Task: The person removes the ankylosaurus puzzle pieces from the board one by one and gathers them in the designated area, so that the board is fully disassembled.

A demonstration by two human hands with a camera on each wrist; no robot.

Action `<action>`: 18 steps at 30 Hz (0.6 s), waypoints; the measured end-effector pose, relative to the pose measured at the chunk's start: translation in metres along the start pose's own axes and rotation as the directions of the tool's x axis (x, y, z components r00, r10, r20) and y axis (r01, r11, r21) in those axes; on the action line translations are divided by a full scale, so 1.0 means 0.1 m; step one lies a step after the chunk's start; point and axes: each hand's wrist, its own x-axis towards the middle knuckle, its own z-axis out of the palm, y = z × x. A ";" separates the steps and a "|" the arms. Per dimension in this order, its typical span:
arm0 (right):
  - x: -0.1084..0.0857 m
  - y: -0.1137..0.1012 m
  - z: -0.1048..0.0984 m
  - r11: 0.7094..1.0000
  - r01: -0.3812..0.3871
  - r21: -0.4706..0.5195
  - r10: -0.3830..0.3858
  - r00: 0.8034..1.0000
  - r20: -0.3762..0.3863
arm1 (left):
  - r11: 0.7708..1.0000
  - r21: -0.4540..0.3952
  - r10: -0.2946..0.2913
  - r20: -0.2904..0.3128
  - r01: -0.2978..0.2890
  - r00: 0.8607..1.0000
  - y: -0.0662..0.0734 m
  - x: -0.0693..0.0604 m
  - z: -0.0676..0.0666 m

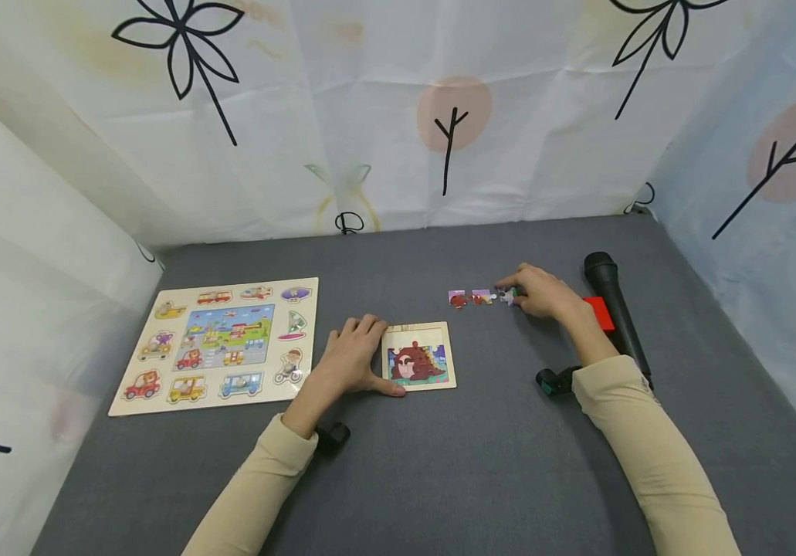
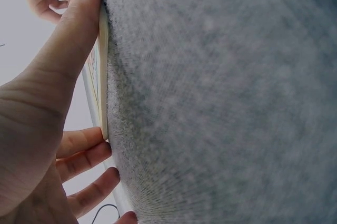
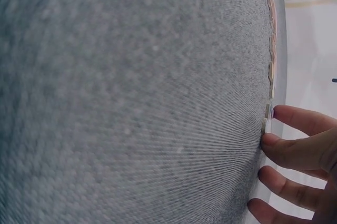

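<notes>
A small wooden jigsaw tray (image 1: 419, 388) lies flat on the table, partly filled with a brown animal picture; its upper part shows bare wood. My left hand (image 1: 352, 357) holds it at its left side, thumb along the near edge and fingers at the far left corner. In the left wrist view the tray (image 2: 103, 87) appears edge-on between thumb and fingers. To the right, my right hand (image 1: 542, 292) pinches a loose puzzle piece (image 1: 506, 296) between thumb and index finger, down at the table surface. Two more puzzle pieces, one reddish (image 1: 457, 299) and one purple-topped (image 1: 483, 296), lie in line left of it.
A larger wooden puzzle board (image 1: 213, 394) with vehicle pictures lies at the left. Beyond my right hand are a black microphone (image 1: 616, 309) and a red block (image 1: 601, 313), partly behind the wrist. White printed cloth (image 1: 370, 116) hangs behind the grey table (image 1: 439, 479).
</notes>
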 end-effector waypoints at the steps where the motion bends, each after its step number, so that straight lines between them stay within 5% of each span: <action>1: 0.00 0.00 0.00 1.000 0.002 0.000 -0.002 1.000 0.001 | 1.000 0.000 0.000 0.000 0.000 1.000 0.00 0.00 0.00; 10: -0.04 0.02 -0.02 0.999 0.021 0.035 -0.021 1.000 0.004 | 1.000 0.001 0.002 0.003 -0.002 1.000 0.00 0.00 0.01; 18: -0.09 -0.08 -0.02 0.995 0.056 0.084 -0.050 0.996 -0.067 | 1.000 0.001 0.004 0.004 -0.004 1.000 0.00 0.00 -0.01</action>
